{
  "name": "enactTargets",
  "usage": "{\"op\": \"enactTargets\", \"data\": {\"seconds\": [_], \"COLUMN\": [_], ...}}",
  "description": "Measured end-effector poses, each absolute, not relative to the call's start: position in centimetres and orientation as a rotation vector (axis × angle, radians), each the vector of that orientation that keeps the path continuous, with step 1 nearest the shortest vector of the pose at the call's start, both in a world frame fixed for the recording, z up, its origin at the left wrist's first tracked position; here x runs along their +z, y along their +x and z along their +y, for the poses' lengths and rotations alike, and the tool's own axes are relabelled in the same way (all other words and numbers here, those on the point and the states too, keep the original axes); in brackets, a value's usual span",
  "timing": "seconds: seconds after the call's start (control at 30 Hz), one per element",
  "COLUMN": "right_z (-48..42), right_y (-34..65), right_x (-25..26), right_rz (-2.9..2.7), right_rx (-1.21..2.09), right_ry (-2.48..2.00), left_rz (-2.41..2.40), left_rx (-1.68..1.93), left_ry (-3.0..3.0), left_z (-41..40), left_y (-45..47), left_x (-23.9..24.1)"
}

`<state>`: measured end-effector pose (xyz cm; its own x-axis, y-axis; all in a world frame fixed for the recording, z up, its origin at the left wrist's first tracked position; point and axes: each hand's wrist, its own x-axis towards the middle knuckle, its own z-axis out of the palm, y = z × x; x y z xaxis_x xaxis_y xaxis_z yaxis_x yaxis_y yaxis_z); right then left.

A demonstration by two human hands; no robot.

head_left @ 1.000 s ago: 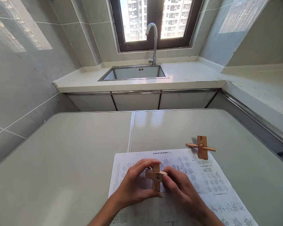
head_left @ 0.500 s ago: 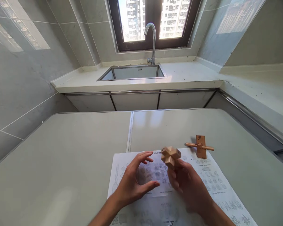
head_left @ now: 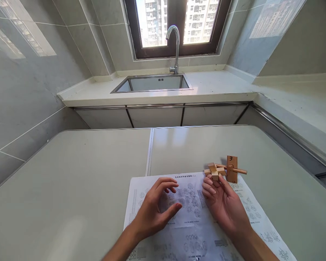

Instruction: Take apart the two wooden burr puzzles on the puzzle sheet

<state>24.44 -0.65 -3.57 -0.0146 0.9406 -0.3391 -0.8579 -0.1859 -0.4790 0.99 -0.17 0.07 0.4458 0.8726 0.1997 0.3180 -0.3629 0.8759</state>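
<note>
My right hand (head_left: 225, 206) has its fingers closed on a small wooden interlocking puzzle (head_left: 214, 172), a cross-shaped block of pale bars. The puzzle overlaps the left end of a second wooden piece (head_left: 232, 169), a marked flat plate with a thin rod through it; whether they touch I cannot tell. Over the left part of a printed instruction sheet (head_left: 191, 228), my left hand (head_left: 159, 208) hovers with fingers curved and thumb apart, holding nothing. The sheet carries small line drawings and text.
The pale tabletop (head_left: 70, 181) has a seam strip (head_left: 150, 152) running away from me. Beyond its far edge stands a counter with a sink (head_left: 157, 83) and a tap (head_left: 176, 50), below a window (head_left: 176, 29). A side counter (head_left: 301, 98) lies at the right.
My right hand has carried the wooden puzzle right and slightly away from me, up to the plate-and-rod piece, and has turned palm up. The left hand has barely moved.
</note>
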Motion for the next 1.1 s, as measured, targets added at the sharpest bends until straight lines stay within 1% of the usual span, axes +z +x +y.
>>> {"op": "enactTargets", "data": {"seconds": [0.13,0.27,0.5,1.1], "right_z": [-0.9,-1.4,-1.8,-1.6], "right_y": [24.0,23.5,22.9,23.2], "right_x": [-3.6,-3.3,-3.2,-3.2], "right_rz": [-0.125,-0.296,-0.539,-0.455], "right_rx": [1.646,1.722,1.804,1.874], "right_ry": [-0.701,-0.756,-0.789,-0.793], "left_rz": [1.025,1.061,1.108,1.111], "left_rx": [0.797,0.718,0.689,0.698], "left_ry": [1.864,1.853,1.839,1.795], "left_z": [-0.2,-0.2,-0.1,-0.1], "left_y": [1.1,1.2,1.2,1.4], "left_x": [0.2,0.0,-0.3,-0.4]}}
